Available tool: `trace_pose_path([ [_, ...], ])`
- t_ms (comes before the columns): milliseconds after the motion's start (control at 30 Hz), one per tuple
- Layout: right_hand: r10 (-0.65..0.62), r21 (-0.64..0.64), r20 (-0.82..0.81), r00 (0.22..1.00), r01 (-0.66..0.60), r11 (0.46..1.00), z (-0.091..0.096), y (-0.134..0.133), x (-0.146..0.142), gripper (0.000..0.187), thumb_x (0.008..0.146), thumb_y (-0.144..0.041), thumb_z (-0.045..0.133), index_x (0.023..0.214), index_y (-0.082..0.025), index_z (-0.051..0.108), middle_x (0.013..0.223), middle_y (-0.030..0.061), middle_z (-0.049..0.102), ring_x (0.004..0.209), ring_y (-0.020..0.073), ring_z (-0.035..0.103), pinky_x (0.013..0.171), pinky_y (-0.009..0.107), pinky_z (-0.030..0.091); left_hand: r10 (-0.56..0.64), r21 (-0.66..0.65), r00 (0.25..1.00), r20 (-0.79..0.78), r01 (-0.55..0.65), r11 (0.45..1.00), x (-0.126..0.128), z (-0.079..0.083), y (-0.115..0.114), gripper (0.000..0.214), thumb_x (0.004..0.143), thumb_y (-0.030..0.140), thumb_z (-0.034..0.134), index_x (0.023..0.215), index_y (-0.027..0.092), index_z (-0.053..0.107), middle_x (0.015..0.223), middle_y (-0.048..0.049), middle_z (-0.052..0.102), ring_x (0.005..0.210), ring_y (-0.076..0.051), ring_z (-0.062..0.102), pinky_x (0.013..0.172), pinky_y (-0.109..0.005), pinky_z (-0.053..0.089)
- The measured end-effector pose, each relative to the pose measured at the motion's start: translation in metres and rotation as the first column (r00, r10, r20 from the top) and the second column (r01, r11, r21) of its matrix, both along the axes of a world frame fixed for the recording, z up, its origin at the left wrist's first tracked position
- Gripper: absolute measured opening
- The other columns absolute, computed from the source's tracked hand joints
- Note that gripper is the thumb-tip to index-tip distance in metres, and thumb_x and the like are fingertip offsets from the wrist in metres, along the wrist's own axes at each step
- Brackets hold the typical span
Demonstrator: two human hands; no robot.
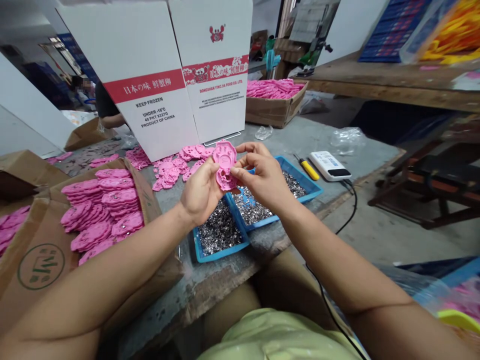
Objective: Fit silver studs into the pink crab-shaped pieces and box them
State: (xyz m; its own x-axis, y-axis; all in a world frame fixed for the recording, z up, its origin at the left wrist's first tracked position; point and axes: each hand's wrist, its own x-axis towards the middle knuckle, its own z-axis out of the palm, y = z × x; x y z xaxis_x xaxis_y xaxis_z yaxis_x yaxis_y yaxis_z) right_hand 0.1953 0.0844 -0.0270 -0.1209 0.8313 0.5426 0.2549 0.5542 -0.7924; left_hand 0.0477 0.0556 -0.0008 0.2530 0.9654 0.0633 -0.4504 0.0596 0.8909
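My left hand is closed on a pink moulded plastic piece, held up above the table with its recessed side facing me. My right hand is pinched, thumb and index fingertips at the piece's lower right side. Whatever lies between those fingertips is too small to make out. Beneath the hands, one blue tray and a second blue tray hold many small shiny metal parts. Behind the left hand, more pink plastic pieces lie in a loose pile on the table.
At left, an open cardboard box holds stacked pink pieces. A white printed carton stands behind the pile. To the right lie a yellow-handled screwdriver and a white device with a black cable. Another box of pink pieces sits farther back.
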Motion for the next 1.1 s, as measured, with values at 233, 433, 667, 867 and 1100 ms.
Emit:
trace_pose_path([
  [233, -0.007, 0.023, 0.046, 0.999, 0.006, 1.0, 0.002, 0.0, 0.003, 0.011, 0.082, -0.02, 0.068, 0.073, -0.022, 0.062, 0.116, 0.0078, 0.064, 0.116, 0.0268, 0.059, 0.107, 0.053, 0.049, -0.016, -0.021, 1.0, -0.006, 0.016, 1.0, 0.0, 0.001, -0.002, 0.039, 0.09, 0.027, 0.051, 0.127, 0.018, 0.055, 0.106, -0.0114, 0.071, 0.094, -0.025, 0.07, 0.084, -0.04, 0.06],
  [433, -0.044, 0.1, 0.039, 0.998, 0.04, 0.994, -0.006, 0.0, -0.002, 0.011, 0.081, -0.019, 0.068, 0.078, -0.023, 0.059, 0.116, 0.008, 0.062, 0.113, 0.0258, 0.059, 0.1, 0.048, 0.053, -0.036, -0.061, 0.999, 0.021, 0.038, 0.997, 0.003, 0.006, -0.004, 0.036, 0.088, 0.025, 0.052, 0.123, 0.017, 0.058, 0.1, -0.0113, 0.072, 0.094, -0.026, 0.071, 0.085, -0.042, 0.061],
  [667, -0.075, 0.094, -0.271, 0.96, 0.104, 0.99, -0.02, 0.006, 0.004, 0.013, 0.092, -0.035, 0.065, 0.088, -0.024, 0.059, 0.123, 0.0074, 0.063, 0.101, 0.0202, 0.062, 0.086, 0.037, 0.055, -0.063, -0.04, 0.998, -0.028, 0.062, 0.997, -0.002, 0.005, -0.004, 0.031, 0.088, 0.023, 0.051, 0.118, 0.016, 0.055, 0.098, -0.0121, 0.074, 0.094, -0.027, 0.074, 0.079, -0.041, 0.061],
  [867, -0.363, -0.108, 0.071, 0.929, 0.369, 0.923, -0.041, 0.053, 0.075, 0.015, 0.09, -0.03, 0.063, 0.098, -0.019, 0.068, 0.116, 0.0103, 0.069, 0.091, 0.0196, 0.065, 0.088, 0.036, 0.054, -0.021, -0.014, 0.989, -0.147, 0.019, 1.0, -0.006, 0.003, -0.003, 0.033, 0.077, 0.009, 0.061, 0.109, 0.015, 0.053, 0.096, -0.0102, 0.075, 0.077, -0.02, 0.074, 0.066, -0.031, 0.057],
  [1100, 0.017, -0.234, 0.914, 0.405, 0.494, 0.837, -0.064, 0.066, 0.114, 0.023, 0.087, -0.023, 0.071, 0.106, -0.016, 0.082, 0.119, 0.0173, 0.077, 0.111, 0.0304, 0.071, 0.086, 0.033, 0.051, 0.035, -0.009, 0.964, -0.265, -0.039, 0.999, -0.003, 0.008, -0.005, 0.032, 0.075, 0.005, 0.072, 0.1, 0.014, 0.054, 0.09, -0.0083, 0.075, 0.066, -0.015, 0.072, 0.056, -0.026, 0.054],
])
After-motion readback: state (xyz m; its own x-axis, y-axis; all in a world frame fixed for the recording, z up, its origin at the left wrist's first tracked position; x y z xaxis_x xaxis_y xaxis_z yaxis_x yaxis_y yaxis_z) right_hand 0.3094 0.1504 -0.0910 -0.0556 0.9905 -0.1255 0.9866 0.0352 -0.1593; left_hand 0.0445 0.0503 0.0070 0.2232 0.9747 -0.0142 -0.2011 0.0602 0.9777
